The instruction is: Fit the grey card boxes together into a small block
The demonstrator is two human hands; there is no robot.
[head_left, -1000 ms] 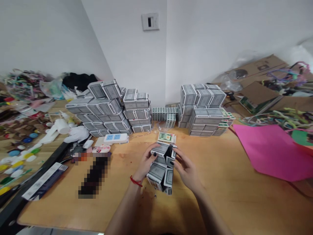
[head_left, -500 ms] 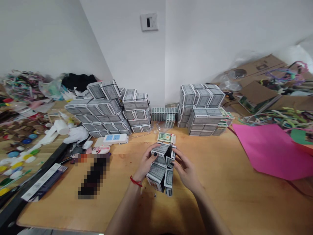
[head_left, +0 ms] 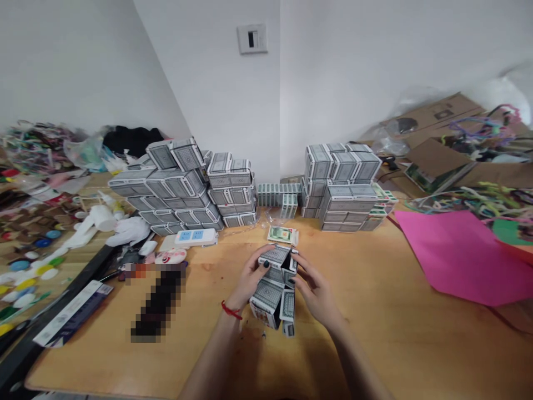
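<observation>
While both forearms reach in from the near edge of the wooden table [head_left: 366, 339], the person's two hands meet around a card structure [head_left: 266, 294], folded from grey-patterned playing cards into joined boxes. It stands on the tabletop near the middle, directly in front of the person. The left hand [head_left: 249, 280], with a red cord bracelet [head_left: 231, 310] at its wrist, grips the left side of the farther box, its fingers curled around the far part and its thumb (the nail painted dark) pressed on the cards. The right hand [head_left: 315, 289] has its fingers bent against the opposite side, the fingertips and thumb closed on upright card flaps beside a dark opening. At the nearer end, card flaps stand loosely along the right side.

Just beyond the hands lies a card pack [head_left: 282, 234] with a green picture. Farther back, a row of small green-edged packs [head_left: 277, 195] sits between the left stack [head_left: 179, 191] and the right stack [head_left: 343, 186], both built of similar grey card boxes. A white power strip [head_left: 195, 238] rests before the left stack; a bright pink sheet [head_left: 462, 261] lies at the right.
</observation>
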